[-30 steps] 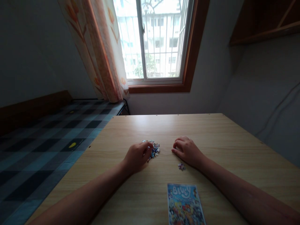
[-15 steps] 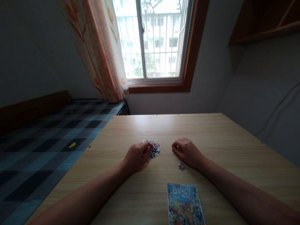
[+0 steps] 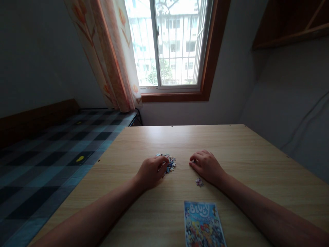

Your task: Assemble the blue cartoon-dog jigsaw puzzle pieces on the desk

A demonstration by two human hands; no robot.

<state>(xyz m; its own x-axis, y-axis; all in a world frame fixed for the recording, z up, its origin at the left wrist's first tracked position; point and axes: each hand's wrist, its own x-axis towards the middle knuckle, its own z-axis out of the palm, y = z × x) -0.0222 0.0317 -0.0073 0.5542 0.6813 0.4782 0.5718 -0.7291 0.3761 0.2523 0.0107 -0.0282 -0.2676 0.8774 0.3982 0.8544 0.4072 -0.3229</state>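
Note:
Small jigsaw puzzle pieces lie in a loose pile on the wooden table. Over the pile's left side rests my left hand, its fingers curled down towards the thumb; what they hold, if anything, is hidden. To the right of the pile, my right hand lies on the table with bent fingers, and a small piece shows faintly between fingertips and thumb. A little cluster of purplish puzzle pieces sits just below that hand. Nearer to me lies a blue picture sheet with "BLUEY" printed across its top and many cartoon figures.
The pale wooden table reaches towards the wall below a barred window. On the left stands a bed with a checked cover. A flowered curtain hangs beside the window, and a wooden shelf is at upper right.
Both hands stay almost in place. The right fingers have shifted slightly, and a small piece now shows between them. The whole view has moved a touch.

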